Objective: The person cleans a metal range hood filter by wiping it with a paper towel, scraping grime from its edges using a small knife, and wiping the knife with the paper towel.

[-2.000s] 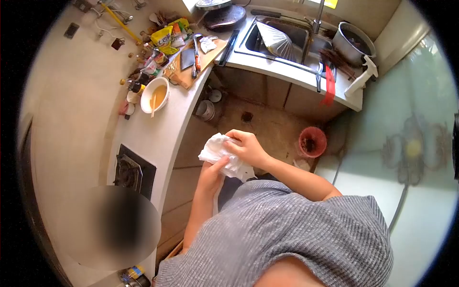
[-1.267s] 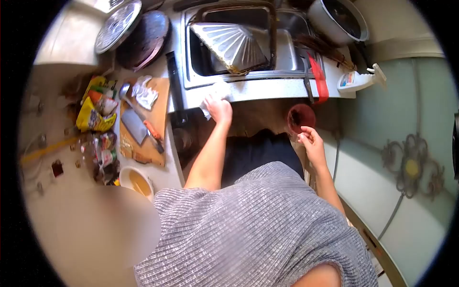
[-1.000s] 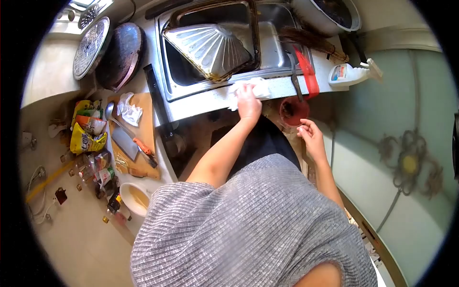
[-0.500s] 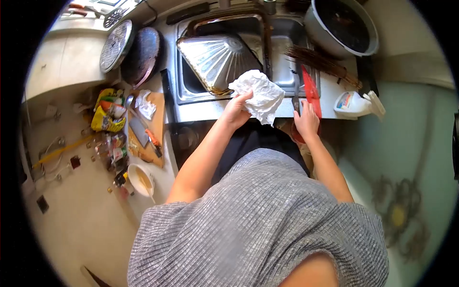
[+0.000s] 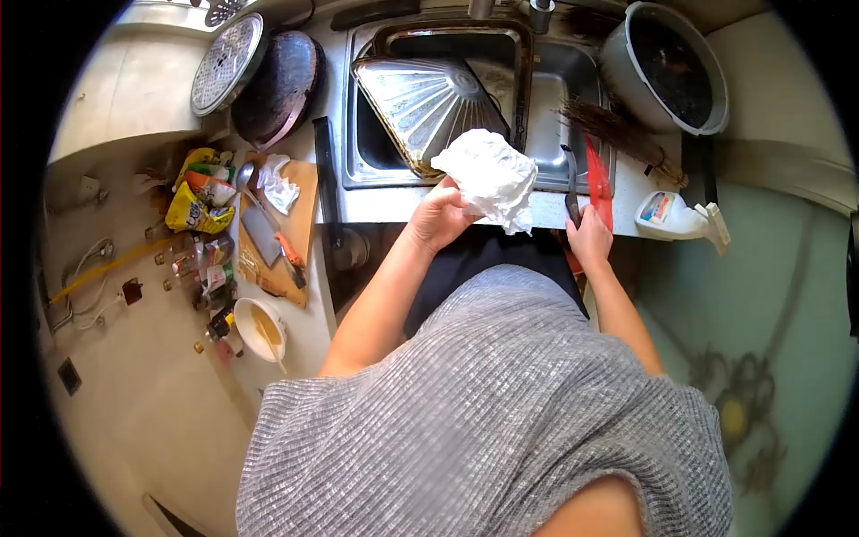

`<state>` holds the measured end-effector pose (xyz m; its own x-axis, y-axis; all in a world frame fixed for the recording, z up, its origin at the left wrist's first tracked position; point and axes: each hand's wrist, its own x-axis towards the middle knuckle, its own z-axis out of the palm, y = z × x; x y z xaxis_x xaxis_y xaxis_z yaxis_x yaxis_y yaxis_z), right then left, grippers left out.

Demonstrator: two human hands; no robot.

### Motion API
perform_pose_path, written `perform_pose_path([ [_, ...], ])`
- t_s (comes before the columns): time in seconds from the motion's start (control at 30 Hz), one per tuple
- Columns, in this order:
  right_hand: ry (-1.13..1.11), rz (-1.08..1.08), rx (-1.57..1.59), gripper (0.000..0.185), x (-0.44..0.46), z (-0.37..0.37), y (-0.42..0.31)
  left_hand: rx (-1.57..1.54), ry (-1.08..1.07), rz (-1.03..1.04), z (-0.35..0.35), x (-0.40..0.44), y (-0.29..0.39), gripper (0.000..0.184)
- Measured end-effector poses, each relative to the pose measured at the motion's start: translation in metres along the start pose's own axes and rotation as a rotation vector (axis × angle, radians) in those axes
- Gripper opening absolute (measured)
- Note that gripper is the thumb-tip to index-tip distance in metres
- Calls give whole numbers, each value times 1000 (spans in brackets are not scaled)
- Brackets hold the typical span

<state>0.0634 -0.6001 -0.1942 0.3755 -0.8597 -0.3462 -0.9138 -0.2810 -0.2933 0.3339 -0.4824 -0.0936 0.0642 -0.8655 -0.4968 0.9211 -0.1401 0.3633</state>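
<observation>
At front edge of the sink (image 5: 555, 107), toward its middle: holds crumpled white cloth (image 5: 490, 177), possibly paper, in left hand (image 5: 440, 215). Pinches near left side between thumb and fingers, far side loose. At same front edge, farther right: meets near end of long dark tool (image 5: 572, 183) with right hand (image 5: 591, 238); cannot tell whether clamped on it or just touching. Just right of tool, over sink's front edge: red strip (image 5: 599, 186). Inside sink's left basin: ridged metal tray (image 5: 437, 100), tilted, brown along rim. Right of sink: spray bottle (image 5: 667, 213), twig brush (image 5: 617, 136).

Risks: could snag or soil cloth on tray rim if lowered toward sink; could lose cloth through one-sided pinch. Could tip tool off front edge by pressing its near end, or drag red strip along. Could knock spray bottle off by swinging right hand wide.
</observation>
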Motion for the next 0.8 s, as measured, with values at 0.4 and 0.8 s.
perform_pose_path([
  [0.4, -31, -100, 933, 25, -28, -106, -133, 846, 123, 460, 9, 20, -4, 37],
  [0.8, -232, -10, 1353, 4, 1, -142, -127, 759, -49, 93, -8, -8, 69, 34],
])
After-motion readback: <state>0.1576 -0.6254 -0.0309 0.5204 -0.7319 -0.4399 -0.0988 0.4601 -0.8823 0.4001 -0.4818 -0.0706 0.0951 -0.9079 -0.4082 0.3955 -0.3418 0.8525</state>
